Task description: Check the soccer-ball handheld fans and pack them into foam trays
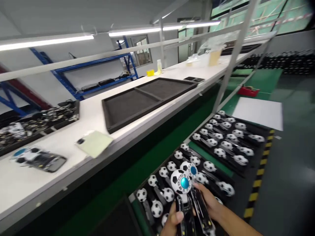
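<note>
"Hands first: what have they got?"

"Left hand (pixel 174 222) is closed round the black handle of a football-headed gadget (pixel 181 182) with a blue centre. Right hand (pixel 206 200) wraps a second football-headed gadget (pixel 190 169) just behind it. The bottom edge crops the grips, so the finger placement is hard to judge."

"Step in hand?"

"Both are held up over the black rack (pixel 157 200) of similar gadgets, below and right of the divided tray (pixel 147 100). With both hands full, the next move calls for freeing one before taking anything else."

"What's around, going left to right?"

"Left of the divided tray, on the white bench (pixel 61 170), sit a tray of mixed parts (pixel 36 126), a boxed gadget (pixel 38 159) and a pale green sheet (pixel 94 143). Right of it lie a second black rack (pixel 228 141) and a white sheet (pixel 258 113)."

"Anything in the way?"

"Just the crowded gadgets directly beneath the hands."
</note>
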Motion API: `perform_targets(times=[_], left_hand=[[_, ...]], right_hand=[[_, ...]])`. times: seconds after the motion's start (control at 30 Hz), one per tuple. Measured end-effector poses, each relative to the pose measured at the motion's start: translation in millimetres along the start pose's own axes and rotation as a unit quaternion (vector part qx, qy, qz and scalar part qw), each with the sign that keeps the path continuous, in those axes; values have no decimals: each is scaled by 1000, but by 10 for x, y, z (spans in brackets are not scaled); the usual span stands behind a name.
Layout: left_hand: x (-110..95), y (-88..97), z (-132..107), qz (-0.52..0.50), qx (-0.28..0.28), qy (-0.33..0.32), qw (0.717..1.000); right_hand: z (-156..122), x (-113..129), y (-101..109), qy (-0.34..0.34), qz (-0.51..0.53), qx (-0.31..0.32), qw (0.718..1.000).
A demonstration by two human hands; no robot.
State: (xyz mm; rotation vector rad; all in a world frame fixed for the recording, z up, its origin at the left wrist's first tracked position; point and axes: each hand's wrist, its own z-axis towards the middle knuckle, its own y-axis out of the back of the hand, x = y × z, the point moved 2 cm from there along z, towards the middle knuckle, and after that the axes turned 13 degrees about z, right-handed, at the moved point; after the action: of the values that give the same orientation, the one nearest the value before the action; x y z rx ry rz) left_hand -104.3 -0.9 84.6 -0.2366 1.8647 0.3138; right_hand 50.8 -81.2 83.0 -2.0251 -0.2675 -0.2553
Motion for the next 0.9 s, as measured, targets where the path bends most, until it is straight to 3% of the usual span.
perform_targets(times=[0.07, 0.1, 0.17, 0.3, 0.4, 0.47, 0.53, 0.63, 0.9], left_hand=[[-304, -717, 229, -222, 22, 40, 974], [-448, -1046, 334, -249, 19, 46, 967], [-700, -1642, 547, -261, -15, 56, 964], [-1161, -2657, 1029, -253, -86, 4, 964], [-1528, -3323, 1399, -335, -13, -26, 942], [-1767, -3669, 1608, -371, 36, -22, 928], [-1974, -3906, 1781, -390, 58, -16, 919], [-2197, -4079, 1993, -396, 59, -19, 916], [-2429, -4028, 2624, -380, 21, -38, 924]], right_hand=[[-443, 406, 167, -39, 69, 8, 997], [-682, 631, 306, -34, 101, 16, 994], [-1162, 1102, 650, 39, 147, 14, 988], [-2020, 1912, 1256, 174, 140, -2, 975], [-2503, 2337, 1464, 193, 126, 15, 973], [-2740, 2558, 1503, 185, 119, 48, 974], [-2906, 2749, 1500, 176, 110, 86, 974], [-3018, 3017, 1477, 173, 97, 123, 972], [-2745, 3703, 1515, 121, 91, 189, 970]])
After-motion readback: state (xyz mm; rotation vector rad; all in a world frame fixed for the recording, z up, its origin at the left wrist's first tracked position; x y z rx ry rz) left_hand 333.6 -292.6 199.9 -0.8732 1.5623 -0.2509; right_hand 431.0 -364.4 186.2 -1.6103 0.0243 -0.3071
